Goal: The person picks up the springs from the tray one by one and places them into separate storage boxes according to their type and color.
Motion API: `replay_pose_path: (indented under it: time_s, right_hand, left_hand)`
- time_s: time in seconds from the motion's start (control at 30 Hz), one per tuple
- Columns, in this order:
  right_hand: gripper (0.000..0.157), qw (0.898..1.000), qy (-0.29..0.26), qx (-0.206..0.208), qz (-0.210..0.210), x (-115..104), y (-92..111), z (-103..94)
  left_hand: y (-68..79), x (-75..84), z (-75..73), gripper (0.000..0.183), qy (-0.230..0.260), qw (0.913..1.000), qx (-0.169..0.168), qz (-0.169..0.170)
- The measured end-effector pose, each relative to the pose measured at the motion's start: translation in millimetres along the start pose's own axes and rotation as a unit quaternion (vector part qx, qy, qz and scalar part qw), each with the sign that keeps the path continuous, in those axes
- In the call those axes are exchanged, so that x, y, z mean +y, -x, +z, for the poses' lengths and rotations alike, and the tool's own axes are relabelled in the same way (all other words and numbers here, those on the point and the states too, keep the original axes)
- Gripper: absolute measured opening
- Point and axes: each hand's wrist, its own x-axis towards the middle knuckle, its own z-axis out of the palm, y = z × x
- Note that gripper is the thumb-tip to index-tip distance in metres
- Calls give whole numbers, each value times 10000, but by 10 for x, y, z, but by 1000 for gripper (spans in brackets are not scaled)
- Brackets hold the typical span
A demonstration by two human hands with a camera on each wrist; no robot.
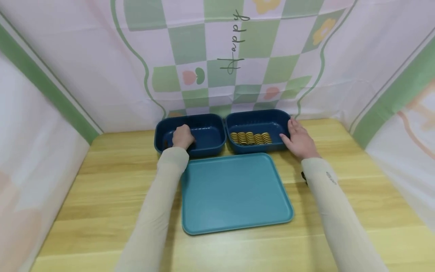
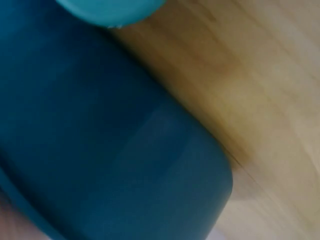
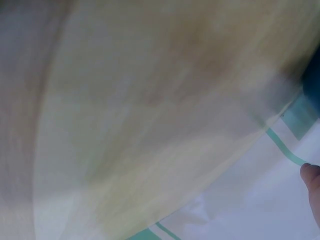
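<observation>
Two dark blue plastic bins stand side by side in the head view. My left hand [image 1: 182, 136] reaches down into the left bin [image 1: 209, 138], knuckles up; its fingertips are hidden, so what they hold cannot be seen. A small dark brown thing [image 1: 165, 144] lies beside that hand. My right hand [image 1: 300, 140] rests at the right end of the right bin [image 1: 259, 116], fingers extended along its rim and thumb apart. Rows of gold-and-black ridged discs [image 1: 250, 138], like stacked coins, lie along that bin's near side. In the right wrist view one fingertip [image 3: 311, 176] shows.
A teal rectangular tray [image 1: 234, 192] lies in front of the bins on the wooden table [image 1: 119, 196]. A patterned cloth [image 1: 221, 41] hangs behind the bins, and more cloth borders both sides. The left wrist view is filled mostly by a bin's outer wall [image 2: 120, 125].
</observation>
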Motion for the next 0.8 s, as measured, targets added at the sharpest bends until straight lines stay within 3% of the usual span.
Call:
replay_pose_path:
  time_s: [0.2,0.33,0.5,0.63,0.8]
  right_hand:
    - [79,10000,-20,-5,-21,-13,6,17]
    - [78,10000,-23,-83,-8,-47,18,23]
    - [79,9985,251,-476,-20,-42,-46,-50]
    - [85,9955,588,-727,-169,-100,-118,-180]
    - [84,9944,614,-598,-616,-564,-291,-272]
  left_hand:
    - [10,-27,114,10,-550,9985,6,55]
    - [44,-25,130,9,-652,9979,3,64]
    - [70,18,98,22,-757,9968,-150,204]
    - [114,124,12,35,-822,9922,-278,893]
    - [221,302,-116,79,-1093,9762,-620,1767]
